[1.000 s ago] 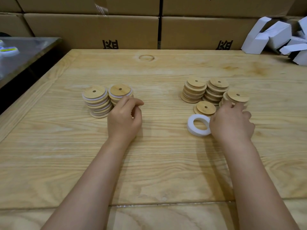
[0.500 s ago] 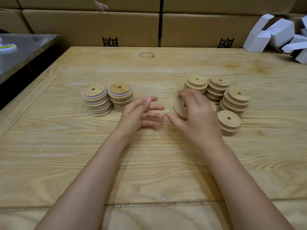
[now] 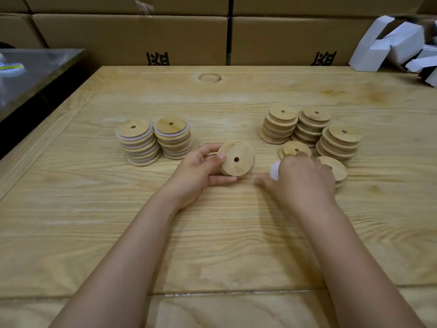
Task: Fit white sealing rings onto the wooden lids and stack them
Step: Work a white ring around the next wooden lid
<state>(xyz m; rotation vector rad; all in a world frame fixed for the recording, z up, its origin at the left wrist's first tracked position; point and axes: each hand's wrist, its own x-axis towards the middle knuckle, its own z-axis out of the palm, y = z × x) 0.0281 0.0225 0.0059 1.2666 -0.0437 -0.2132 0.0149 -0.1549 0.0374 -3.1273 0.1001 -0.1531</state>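
My left hand (image 3: pixel 198 171) grips one wooden lid (image 3: pixel 236 159) with a centre hole, tilted up on edge toward me just above the table. My right hand (image 3: pixel 302 181), blurred, lies over the white sealing rings (image 3: pixel 274 170), of which only a left edge shows; its grip on them is hidden. Two stacks of lids with white rings fitted (image 3: pixel 138 143) (image 3: pixel 173 138) stand to the left. Plain lid stacks (image 3: pixel 281 124) (image 3: pixel 313 124) (image 3: pixel 340 143) stand to the right, with shorter piles (image 3: pixel 295 149) (image 3: pixel 333 169) beside my right hand.
The wooden table (image 3: pixel 212 233) stretches toward me. Cardboard boxes (image 3: pixel 132 36) line its far edge. Folded white cartons (image 3: pixel 390 43) lie at the back right. A dark glossy surface (image 3: pixel 35 74) adjoins the table's left side.
The lid passed from my right hand to my left, which now holds it up. My right hand moved right and down onto the white rings.
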